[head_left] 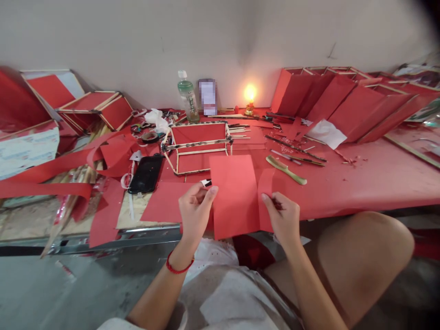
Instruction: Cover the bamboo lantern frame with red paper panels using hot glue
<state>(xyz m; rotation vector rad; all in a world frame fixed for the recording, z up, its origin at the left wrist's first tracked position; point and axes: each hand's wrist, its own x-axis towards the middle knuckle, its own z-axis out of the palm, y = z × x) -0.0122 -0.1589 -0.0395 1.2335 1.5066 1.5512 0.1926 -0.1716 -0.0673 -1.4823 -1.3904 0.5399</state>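
My left hand (195, 208) pinches the left edge of a flat red paper sheet (235, 197) between thumb and fingers. A small black-and-white object (206, 182) shows by its fingertips; I cannot make out what it is. My right hand (283, 215) is closed on a narrower strip of red paper (266, 211) at the sheet's right side. Whether strip and sheet join at the lower end, I cannot tell. Just beyond the sheet lies a box frame of pale sticks (202, 145) with dark-bound corners.
A lit lamp (250, 98), a propped phone (208, 97) and a bottle (188, 98) stand by the wall. Red paper boxes (357, 105) line the right; a curved pale green tool (285, 169) lies nearer. A black phone (146, 174) and red strips (62, 160) lie left.
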